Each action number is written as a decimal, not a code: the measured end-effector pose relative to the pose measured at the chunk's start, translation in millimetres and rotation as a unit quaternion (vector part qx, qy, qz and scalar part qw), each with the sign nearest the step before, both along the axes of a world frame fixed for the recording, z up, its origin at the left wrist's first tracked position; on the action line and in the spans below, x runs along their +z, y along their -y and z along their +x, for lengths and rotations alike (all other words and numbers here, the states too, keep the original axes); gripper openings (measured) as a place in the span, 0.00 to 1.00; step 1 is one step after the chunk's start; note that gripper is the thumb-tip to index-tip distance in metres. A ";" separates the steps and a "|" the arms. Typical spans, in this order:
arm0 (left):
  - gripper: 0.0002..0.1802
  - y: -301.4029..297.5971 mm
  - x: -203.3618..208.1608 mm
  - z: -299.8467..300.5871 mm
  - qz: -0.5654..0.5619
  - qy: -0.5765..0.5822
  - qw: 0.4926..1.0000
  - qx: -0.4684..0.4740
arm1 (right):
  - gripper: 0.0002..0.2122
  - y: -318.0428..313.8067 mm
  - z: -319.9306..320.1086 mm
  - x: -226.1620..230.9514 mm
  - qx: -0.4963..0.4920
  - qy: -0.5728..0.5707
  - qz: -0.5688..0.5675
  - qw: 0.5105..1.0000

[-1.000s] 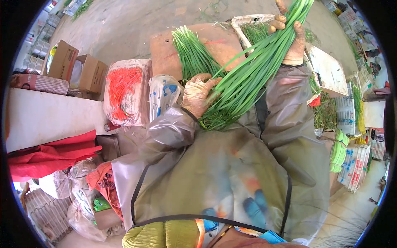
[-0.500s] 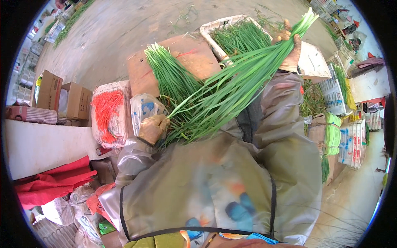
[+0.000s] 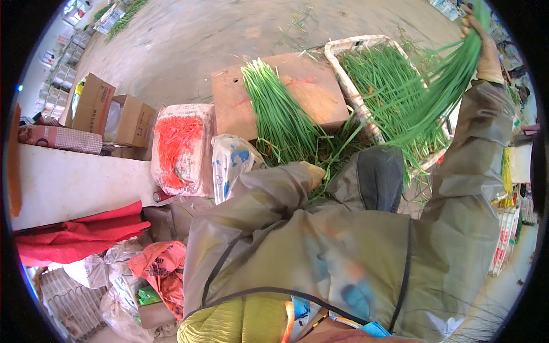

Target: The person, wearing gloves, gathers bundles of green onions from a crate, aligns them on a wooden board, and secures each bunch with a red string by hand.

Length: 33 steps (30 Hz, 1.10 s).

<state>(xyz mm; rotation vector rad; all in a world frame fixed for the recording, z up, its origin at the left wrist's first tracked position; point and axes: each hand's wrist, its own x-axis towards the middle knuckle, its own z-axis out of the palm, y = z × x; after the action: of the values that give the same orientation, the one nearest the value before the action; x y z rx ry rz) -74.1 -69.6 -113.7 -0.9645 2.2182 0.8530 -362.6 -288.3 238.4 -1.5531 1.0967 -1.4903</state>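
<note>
At the upper right, my right hand point(image 3: 485, 52) is closed around a bunch of green chives point(image 3: 454, 86), held up by the pale ends. The long leaves trail down to the left over a white plastic crate point(image 3: 346, 86) of loose chives point(image 3: 380, 74). My left hand point(image 3: 314, 175), in a tan glove, is low in front of me beside some stray leaves; the sleeve covers most of it and its fingers are hidden. Another bundle of chives point(image 3: 283, 108) lies with its white ends on a brown board point(image 3: 229, 91).
Left of the board, red ties point(image 3: 178, 146) lie on a wrapped pale block point(image 3: 200, 120), beside a clear plastic bag point(image 3: 226, 160). Farther left are cardboard boxes point(image 3: 134, 123), a white ledge point(image 3: 80, 183) and red cloth point(image 3: 80, 237). An orange bag point(image 3: 163, 268) lies at lower left.
My right hand has swung up and to the right with the chives, bringing their leaves over the crate. My left hand has moved right, away from the plastic bag. The view has shifted.
</note>
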 end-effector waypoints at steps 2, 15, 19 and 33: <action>0.22 -7.1 37.9 16.3 -0.004 -0.006 0.995 0.095 | 0.19 23.8 21.0 -27.5 0.085 -0.076 0.100 0.988; 0.21 51.4 1.7 198.0 -0.103 -0.412 0.622 0.657 | 0.22 52.1 305.4 -344.8 0.217 -0.199 0.274 0.916; 0.33 96.4 -61.9 183.9 -0.115 -0.410 0.528 0.735 | 0.25 39.7 324.4 -451.6 0.064 -0.388 0.162 0.905; 0.34 148.1 -104.4 120.9 -0.326 -0.312 0.451 0.770 | 0.20 -8.9 309.8 -439.3 0.035 -0.451 0.246 0.857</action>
<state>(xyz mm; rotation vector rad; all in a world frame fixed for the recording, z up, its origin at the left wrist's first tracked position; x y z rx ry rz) 46.8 -217.7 -218.1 -3.8109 1.3886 0.9814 -52.8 -279.4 -200.9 -1.8842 1.7283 -0.2857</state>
